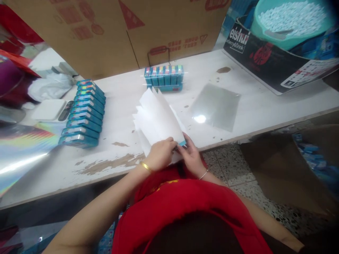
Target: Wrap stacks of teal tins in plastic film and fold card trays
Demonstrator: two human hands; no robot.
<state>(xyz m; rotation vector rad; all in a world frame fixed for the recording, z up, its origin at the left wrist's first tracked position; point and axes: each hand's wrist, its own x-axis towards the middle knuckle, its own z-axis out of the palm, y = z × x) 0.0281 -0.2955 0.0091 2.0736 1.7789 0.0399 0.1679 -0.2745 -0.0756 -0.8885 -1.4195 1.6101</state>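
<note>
Both hands, left hand (160, 155) and right hand (192, 157), pinch white sheets (157, 118) over worn white table (265, 106).

The desk (265, 106) is white and worn, its paint flaked off in brown patches along the near edge. On its left lies a long row of teal boxes (86, 113), packed side by side, with a white scale (49, 109) just beside them and a sheet of rainbow foil (21, 151) at the corner. Toward the back stands a wrapped block of teal boxes (164, 77) (colourful tops showing), right in front of a big cardboard carton (111, 31). A clear plastic sheet (215, 106) lies flat to the right, catching glare. A dark printed box (267, 60) sits at the far right.
</note>
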